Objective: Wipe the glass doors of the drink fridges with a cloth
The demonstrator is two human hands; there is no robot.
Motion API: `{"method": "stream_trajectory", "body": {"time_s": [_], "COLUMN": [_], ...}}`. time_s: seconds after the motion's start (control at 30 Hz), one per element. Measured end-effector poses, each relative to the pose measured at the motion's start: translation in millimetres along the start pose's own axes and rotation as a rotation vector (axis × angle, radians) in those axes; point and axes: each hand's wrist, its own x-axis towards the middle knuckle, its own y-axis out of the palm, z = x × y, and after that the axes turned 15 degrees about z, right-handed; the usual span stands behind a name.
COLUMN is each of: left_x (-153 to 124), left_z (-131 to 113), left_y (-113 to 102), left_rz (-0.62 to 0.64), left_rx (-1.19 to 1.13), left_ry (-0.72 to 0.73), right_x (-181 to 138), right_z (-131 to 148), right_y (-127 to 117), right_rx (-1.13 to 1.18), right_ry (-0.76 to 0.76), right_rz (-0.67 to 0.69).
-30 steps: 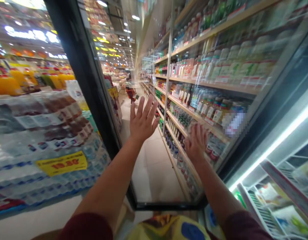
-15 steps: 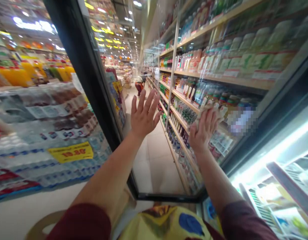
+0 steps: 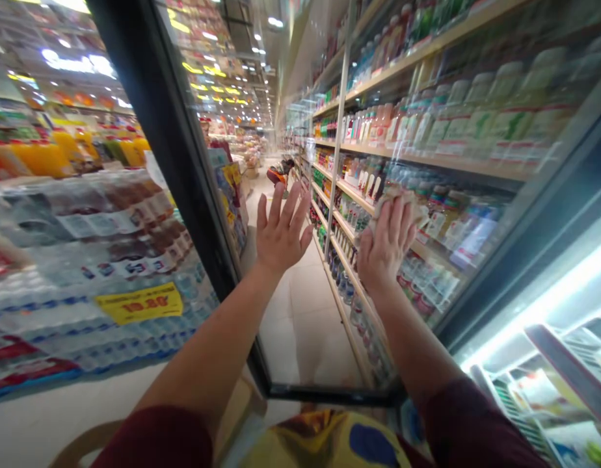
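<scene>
My left hand [image 3: 281, 233] lies flat on the glass door panel [image 3: 300, 351], fingers spread, nothing in it. To its right, my right hand [image 3: 386, 247] presses a crumpled pale cloth [image 3: 418, 213] against the same glass. Its fingers are stretched over the cloth, which shows past the fingertips and on the right side. A black door frame [image 3: 168, 143] borders the pane on the left and along the bottom. Shelves of bottles show through or in the glass behind both hands.
Stacked packs of bottled drinks [image 3: 110, 260] with a yellow price sign [image 3: 140, 303] stand on the left. At lower right is a lit cooler interior [image 3: 554, 390] with wire shelves. A person [image 3: 280, 171] bends low far down the aisle.
My right hand has slid left across the glass with the cloth. My left hand stays nearly in place. The person in the distance is now bent lower.
</scene>
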Motion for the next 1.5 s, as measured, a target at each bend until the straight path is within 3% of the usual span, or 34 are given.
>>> {"method": "stream_trajectory", "body": {"time_s": [0.07, 0.17, 0.23, 0.3, 0.43, 0.53, 0.67, 0.77, 0.87, 0.97, 1.03, 1.13, 1.23, 1.3, 1.4, 1.5], "left_x": [-0.5, -1.3, -1.4, -1.2, -0.4, -0.1, -0.1, -0.1, 0.1, 0.5, 0.6, 0.4, -0.3, -0.6, -0.7, -0.3], "left_z": [-0.1, -0.5, -0.7, -0.5, 1.2, 2.6, 3.5, 4.0, 5.3, 7.6, 9.1, 10.0, 8.8, 7.3, 5.6, 5.2], "left_y": [0.2, -1.0, -2.0, -2.4, -0.6, 0.9, -0.1, -0.7, 1.1, 4.2, 5.5, 5.6, 4.9, 4.8, 5.4, 5.2], "left_rz": [0.014, 0.040, 0.044, 0.035, -0.031, -0.016, -0.024, -0.046, -0.041, -0.039, -0.047, -0.042, -0.022, -0.020, -0.018, -0.002], "left_rx": [-0.012, -0.026, -0.026, -0.008, 0.058, 0.045, 0.060, 0.081, 0.066, 0.050, 0.042, 0.016, 0.008, 0.014, -0.004, -0.043], "left_ry": [-0.016, -0.031, -0.031, -0.022, 0.012, 0.003, 0.020, 0.032, 0.027, 0.021, 0.026, 0.030, 0.013, 0.002, -0.004, -0.011], "right_x": [8.2, -23.5, -49.2, -54.7, -4.2, 17.5, -32.1, -60.4, -35.3, 3.9, 6.7, -28.3, -60.0, -55.7, -23.0, -8.4], "right_z": [13.1, 25.0, 19.5, 5.4, -14.2, -0.9, 16.1, -6.1, -41.6, -49.9, -35.3, -9.9, -14.9, -34.8, -57.3, -42.3], "right_y": [0.6, 14.6, 23.2, 23.2, 1.2, -3.4, 18.8, 23.5, 5.0, -9.9, -5.6, 13.2, 19.7, 11.3, -4.9, -3.0], "right_rx": [0.008, -0.006, -0.024, -0.051, -0.060, -0.029, -0.044, -0.074, -0.087, -0.058, -0.046, -0.069, -0.117, -0.119, -0.064, -0.018], "right_ry": [0.002, -0.105, -0.237, -0.294, -0.114, -0.038, -0.209, -0.354, -0.155, 0.028, 0.045, -0.083, -0.236, -0.161, 0.046, 0.112], "right_rz": [0.019, 0.114, 0.159, 0.134, -0.017, -0.053, 0.049, 0.119, -0.002, -0.127, -0.135, -0.025, 0.059, -0.004, -0.150, -0.171]}}
